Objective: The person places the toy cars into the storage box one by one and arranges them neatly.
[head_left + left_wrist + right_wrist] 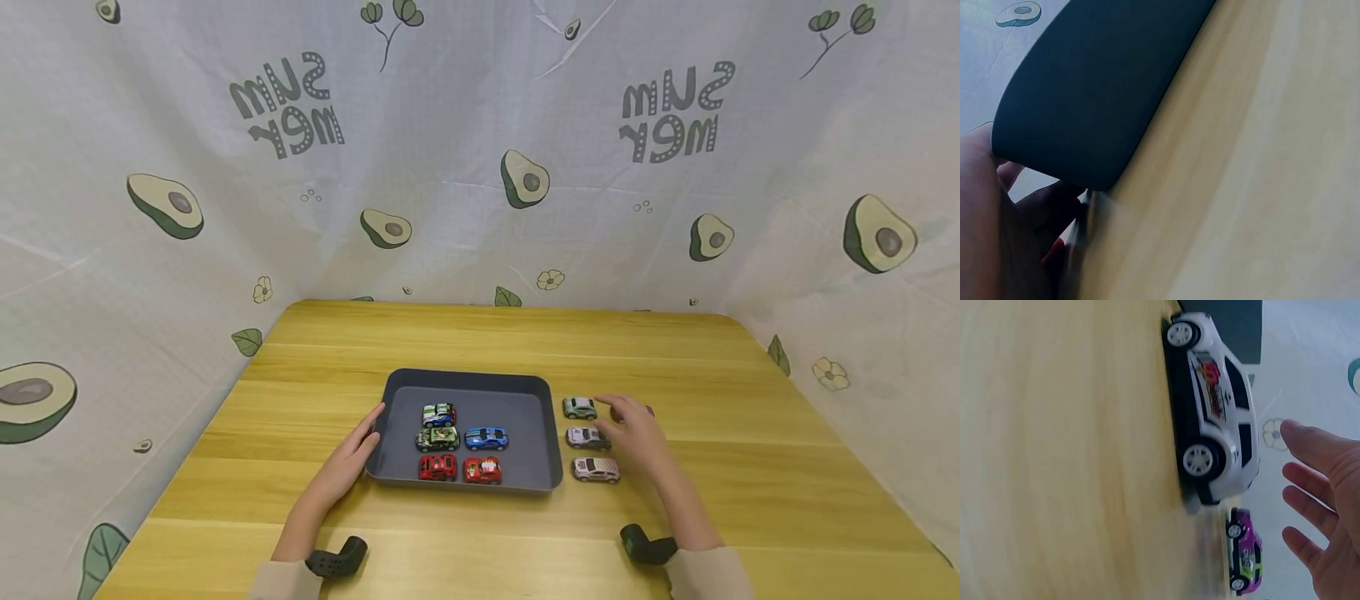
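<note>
My left hand (341, 467) rests against the left side of a dark grey tray (517, 408), its fingers along the outer wall. In the left wrist view, the fingers meet the tray's end wall (1079, 106). My right hand (639, 435) hovers with spread fingers over toy cars right of the tray. Nearest are a green car (580, 407) and a grey-white car (588, 437); a white patterned car (596, 469) sits closer to me. A purple car (1247, 553) is partly hidden behind the hand in the head view. Nothing shows between the right fingers.
Inside the tray stand a white-green car (438, 414), a camouflage car (437, 439), a blue car (486, 438) and two red cars (438, 467). The wooden table (480, 542) meets a printed cloth (450, 250) behind and at both sides.
</note>
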### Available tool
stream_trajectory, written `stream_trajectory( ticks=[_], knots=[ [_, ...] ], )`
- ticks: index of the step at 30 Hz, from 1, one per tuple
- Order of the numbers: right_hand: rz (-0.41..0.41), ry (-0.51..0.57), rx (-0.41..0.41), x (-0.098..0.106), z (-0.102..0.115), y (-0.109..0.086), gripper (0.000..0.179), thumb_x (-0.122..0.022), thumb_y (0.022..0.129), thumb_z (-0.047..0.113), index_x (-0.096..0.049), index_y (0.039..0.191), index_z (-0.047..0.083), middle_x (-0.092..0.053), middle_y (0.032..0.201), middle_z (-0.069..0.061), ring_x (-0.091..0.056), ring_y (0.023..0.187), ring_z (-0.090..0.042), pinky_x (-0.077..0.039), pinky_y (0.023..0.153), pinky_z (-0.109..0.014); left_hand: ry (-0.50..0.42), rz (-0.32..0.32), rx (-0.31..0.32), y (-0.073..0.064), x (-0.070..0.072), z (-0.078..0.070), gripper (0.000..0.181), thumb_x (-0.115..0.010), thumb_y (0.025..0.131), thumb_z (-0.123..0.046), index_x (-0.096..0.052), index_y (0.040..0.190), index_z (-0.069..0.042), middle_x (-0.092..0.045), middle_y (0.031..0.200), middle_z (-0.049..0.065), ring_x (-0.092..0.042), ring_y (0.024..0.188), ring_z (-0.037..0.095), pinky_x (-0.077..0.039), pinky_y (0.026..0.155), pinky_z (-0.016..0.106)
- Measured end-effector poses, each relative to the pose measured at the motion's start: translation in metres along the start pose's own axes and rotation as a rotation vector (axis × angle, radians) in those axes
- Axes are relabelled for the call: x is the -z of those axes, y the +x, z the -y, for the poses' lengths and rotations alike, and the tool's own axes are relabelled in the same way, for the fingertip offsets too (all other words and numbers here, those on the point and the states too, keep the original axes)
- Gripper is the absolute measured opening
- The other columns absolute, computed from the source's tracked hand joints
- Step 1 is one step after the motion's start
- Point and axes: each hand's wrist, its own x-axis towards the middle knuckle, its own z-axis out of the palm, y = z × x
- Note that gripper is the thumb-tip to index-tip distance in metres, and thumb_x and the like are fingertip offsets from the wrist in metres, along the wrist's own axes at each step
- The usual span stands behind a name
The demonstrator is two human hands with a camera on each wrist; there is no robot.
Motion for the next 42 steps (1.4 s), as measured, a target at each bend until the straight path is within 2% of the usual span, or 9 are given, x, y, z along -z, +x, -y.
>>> stream_trajectory(
  ticks=[6,13,18,26,31,42],
  knots=[
    [0.010,0.017,-0.009,0.005,-0.010,0.001,0.047,-0.062,0.085,0.017,-0.049,0.125,-0.004,-0.049,0.124,-0.029,-0.047,0.113,-0.045,-0.038,0.095,-0.058,0.009,0.005,0.003,0.000,0.000,-0.001,0.049,-0.035,0.099,-0.031,-0.022,0.145,-0.024,-0.016,0.153,0.010,-0.017,0.139,0.033,-0.016,0.112,0.052],
    [0.025,-0.034,-0.063,0.007,-0.024,0.005,0.048,-0.060,0.087,0.019,-0.047,0.128,-0.002,-0.048,0.125,-0.028,-0.048,0.111,-0.045,-0.042,0.090,-0.056,0.001,0.010,0.008,-0.001,0.000,-0.001,0.049,-0.035,0.099,-0.032,-0.023,0.145,-0.025,-0.016,0.153,0.010,-0.017,0.139,0.033,-0.015,0.113,0.052],
    [0.054,-0.073,-0.085,0.012,-0.031,0.006,0.049,-0.059,0.088,0.018,-0.045,0.130,-0.002,-0.044,0.128,-0.030,-0.044,0.115,-0.047,-0.040,0.091,-0.058,-0.003,0.006,0.005,0.000,0.000,-0.002,0.049,-0.035,0.099,-0.032,-0.023,0.145,-0.025,-0.016,0.153,0.009,-0.017,0.139,0.033,-0.014,0.113,0.052],
    [0.070,-0.078,-0.076,0.016,-0.038,0.005,0.048,-0.060,0.085,0.014,-0.046,0.127,-0.006,-0.045,0.126,-0.032,-0.042,0.115,-0.049,-0.036,0.094,-0.060,0.007,0.005,0.012,0.000,0.000,-0.001,0.049,-0.035,0.099,-0.033,-0.022,0.145,-0.024,-0.016,0.153,0.010,-0.017,0.139,0.033,-0.015,0.112,0.052],
    [0.078,-0.070,-0.082,0.015,-0.042,0.005,0.043,-0.056,0.087,0.008,-0.046,0.126,-0.007,-0.044,0.126,-0.033,-0.041,0.115,-0.050,-0.034,0.095,-0.061,0.005,0.004,0.015,-0.001,-0.001,0.000,0.049,-0.035,0.099,-0.033,-0.022,0.145,-0.024,-0.016,0.153,0.010,-0.017,0.139,0.033,-0.015,0.112,0.052],
    [0.095,-0.081,-0.053,0.014,-0.047,0.005,0.039,-0.056,0.086,0.004,-0.049,0.122,-0.009,-0.047,0.119,-0.035,-0.044,0.110,-0.050,-0.037,0.093,-0.060,0.002,0.011,0.013,0.000,0.000,-0.001,0.049,-0.035,0.098,-0.035,-0.023,0.145,-0.026,-0.016,0.153,0.009,-0.016,0.140,0.033,-0.015,0.112,0.052]
  ],
)
